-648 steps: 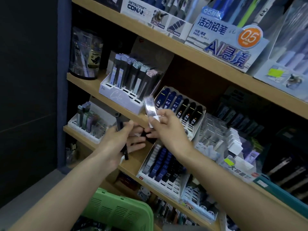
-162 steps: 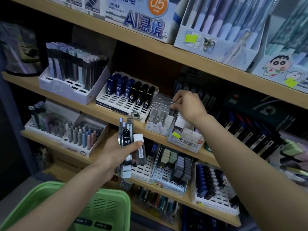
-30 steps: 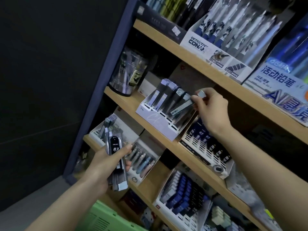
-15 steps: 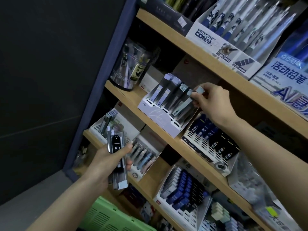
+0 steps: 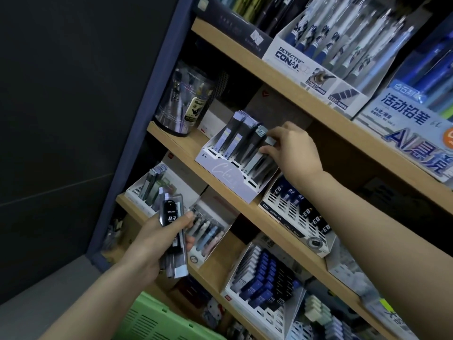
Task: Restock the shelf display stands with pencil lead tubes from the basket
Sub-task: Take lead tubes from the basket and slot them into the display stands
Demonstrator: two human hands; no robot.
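Observation:
My left hand [image 5: 157, 244] grips a bundle of pencil lead tubes [image 5: 172, 231]; the top one is black and marked 03. It hovers in front of the lower shelf. My right hand [image 5: 293, 148] reaches to the white display stand [image 5: 224, 174] on the middle shelf. Its thumb and fingers pinch a dark lead tube with a pale blue cap [image 5: 266, 149], which leans in the stand's right rows among several other tubes. The green basket [image 5: 157, 320] shows at the bottom edge, below my left forearm.
Other stands fill the shelves: black tubes marked 03 [image 5: 297, 212], a blue and black tube stand [image 5: 263, 273], a stand of pastel tubes [image 5: 207, 233], pen boxes [image 5: 316, 60] above. A clear round tub [image 5: 183, 99] stands at the shelf's left end. A dark wall lies left.
My right hand has pushed the blue-capped tube lower into the white stand's right rows over the last second. My left hand still holds the bundle in the same spot.

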